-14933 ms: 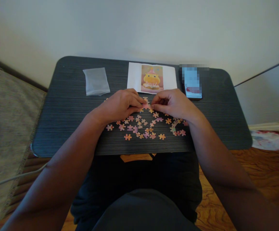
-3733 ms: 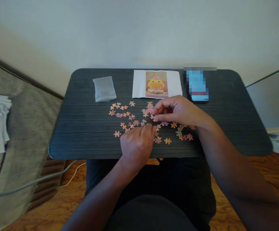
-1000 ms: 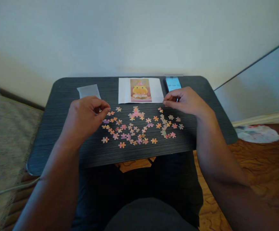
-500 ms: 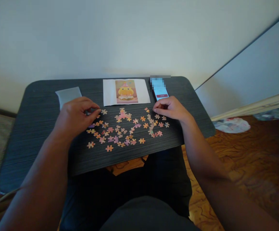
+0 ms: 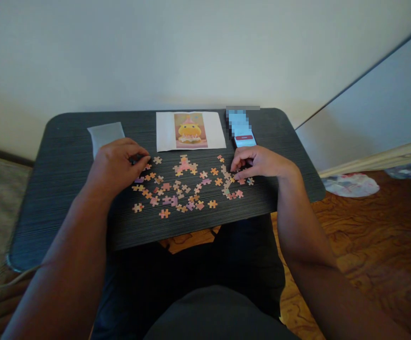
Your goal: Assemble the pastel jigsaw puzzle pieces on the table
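Many small jigsaw puzzle pieces (image 5: 164, 214) in pink, orange and purple lie scattered over the dark table. My left hand (image 5: 115, 163) rests at the left of the spread, thumb and forefinger pinched; whatever they may hold is hidden. Just right of those fingertips lies a pale puzzle piece (image 5: 158, 160). A joined cluster of pieces (image 5: 184, 165) sits at the middle top. At the right, my right hand (image 5: 258, 161) bends down over a group of pieces, its thumb and forefinger close together near a pink piece (image 5: 240, 181). I cannot make out what lies between them.
A printed picture sheet (image 5: 163, 132) with a yellow cartoon figure lies behind the pieces. A phone (image 5: 245, 138) is beyond my right hand, a translucent pouch (image 5: 108, 135) beyond my left. The wall (image 5: 191, 56) rises behind the table (image 5: 67, 137).
My right hand has moved down toward me, from the top of the right-hand pieces onto them. My left hand keeps its pinch in about the same place. The view has shifted slightly.
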A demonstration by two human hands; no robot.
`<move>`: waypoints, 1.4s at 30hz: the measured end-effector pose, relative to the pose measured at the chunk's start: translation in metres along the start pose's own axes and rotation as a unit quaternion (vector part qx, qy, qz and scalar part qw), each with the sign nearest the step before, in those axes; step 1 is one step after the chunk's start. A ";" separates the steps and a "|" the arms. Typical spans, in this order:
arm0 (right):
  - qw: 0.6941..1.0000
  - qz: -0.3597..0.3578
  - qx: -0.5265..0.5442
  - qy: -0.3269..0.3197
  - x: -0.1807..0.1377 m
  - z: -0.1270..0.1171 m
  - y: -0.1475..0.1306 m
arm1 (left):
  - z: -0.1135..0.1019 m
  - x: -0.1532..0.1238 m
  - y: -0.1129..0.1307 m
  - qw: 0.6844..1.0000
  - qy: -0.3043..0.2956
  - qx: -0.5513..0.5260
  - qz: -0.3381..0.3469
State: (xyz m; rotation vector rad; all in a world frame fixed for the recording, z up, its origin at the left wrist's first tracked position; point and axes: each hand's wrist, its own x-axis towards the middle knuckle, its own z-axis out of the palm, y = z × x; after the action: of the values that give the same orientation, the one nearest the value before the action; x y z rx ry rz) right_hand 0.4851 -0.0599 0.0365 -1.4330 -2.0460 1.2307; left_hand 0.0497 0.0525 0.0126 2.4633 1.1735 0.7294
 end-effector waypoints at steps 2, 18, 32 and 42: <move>1.000 -0.001 -0.020 -0.006 0.000 0.000 -0.001 | 0.001 0.000 0.000 1.000 0.005 0.001 -0.005; 0.998 0.009 0.062 -0.029 -0.007 -0.003 -0.006 | 0.007 0.000 0.012 0.998 0.023 0.022 0.046; 0.983 0.027 0.178 0.030 0.006 0.016 -0.011 | 0.013 0.001 0.004 0.996 0.042 0.025 0.076; 0.984 0.003 0.176 0.029 0.007 0.019 -0.014 | 0.010 0.002 0.011 0.997 0.023 0.029 0.071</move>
State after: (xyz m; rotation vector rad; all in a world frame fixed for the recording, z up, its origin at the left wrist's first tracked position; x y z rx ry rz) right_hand 0.4609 -0.0643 0.0355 -1.2900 -1.6816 1.4492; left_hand 0.0633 0.0463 0.0107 2.6112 1.0579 0.8063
